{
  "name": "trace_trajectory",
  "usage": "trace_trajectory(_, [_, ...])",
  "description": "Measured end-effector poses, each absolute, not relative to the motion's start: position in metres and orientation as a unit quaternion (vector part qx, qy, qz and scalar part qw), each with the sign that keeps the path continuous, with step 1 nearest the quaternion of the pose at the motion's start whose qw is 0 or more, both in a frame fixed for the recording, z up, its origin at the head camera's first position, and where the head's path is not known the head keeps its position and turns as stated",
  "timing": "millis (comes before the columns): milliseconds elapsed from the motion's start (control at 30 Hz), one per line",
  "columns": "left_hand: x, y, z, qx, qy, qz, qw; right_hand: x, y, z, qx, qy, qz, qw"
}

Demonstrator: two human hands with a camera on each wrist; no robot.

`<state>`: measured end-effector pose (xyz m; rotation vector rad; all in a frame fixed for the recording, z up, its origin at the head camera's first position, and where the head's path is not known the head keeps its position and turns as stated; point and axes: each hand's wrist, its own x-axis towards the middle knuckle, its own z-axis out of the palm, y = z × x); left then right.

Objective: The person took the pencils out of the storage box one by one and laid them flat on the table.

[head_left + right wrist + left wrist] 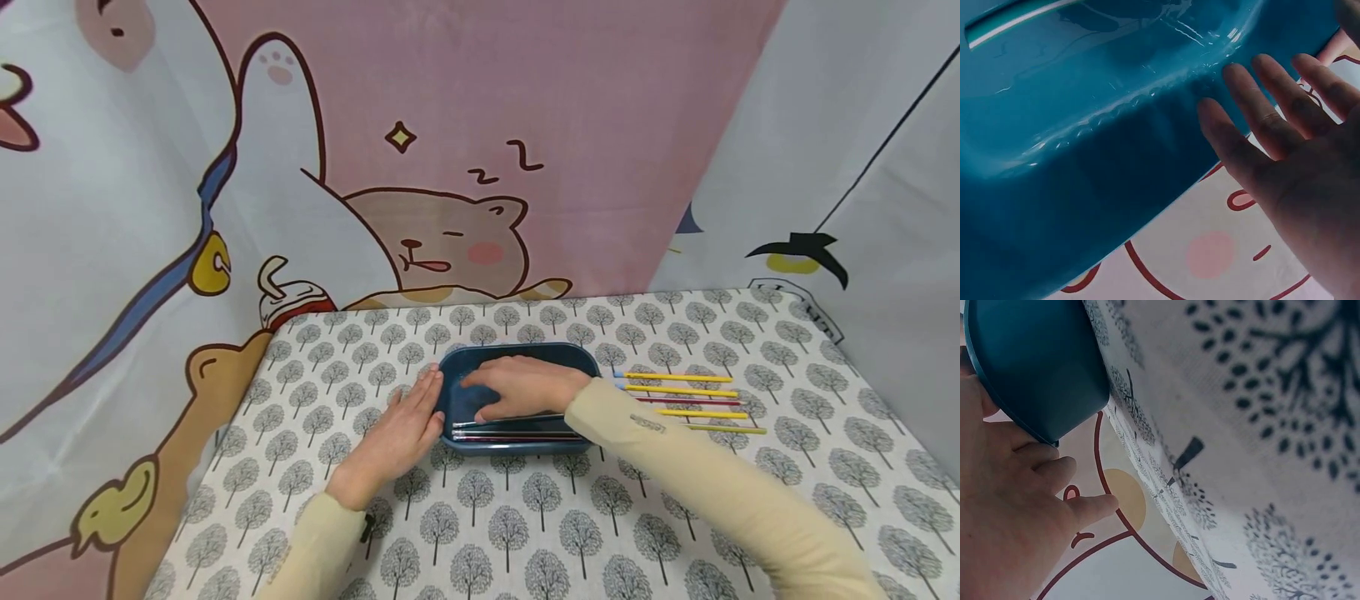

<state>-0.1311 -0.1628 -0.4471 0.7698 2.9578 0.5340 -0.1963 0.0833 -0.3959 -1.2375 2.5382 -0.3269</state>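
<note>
A dark blue tray (517,449) lies on the patterned cloth, its long side facing me. Several slim dark pencils (517,437) lie lengthwise in it, along the near wall. My left hand (397,433) rests against the tray's left end, fingers stretched out; the left wrist view shows fingertips at the rim of the tray (1041,369). Over the tray's inside reaches my right hand (525,387), holding nothing. Its fingers (1260,115) are spread and nearly straight beside the tray's far wall (1104,187) in the right wrist view.
To the right of the tray, several pencils lie side by side on the cloth, including a yellow pencil (675,377) and a dark red pencil (690,402). The tree-print cloth (540,533) covers the table. A cartoon-printed curtain (600,150) hangs behind and along the left.
</note>
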Motion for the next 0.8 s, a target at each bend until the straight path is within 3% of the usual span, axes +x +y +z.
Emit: trace_trajectory(800, [-0.13, -0.162, -0.449, 0.245, 0.954, 0.17, 0.021, -0.2, 0.069, -0.421, -0.441, 0.873, -0.099, 0.185])
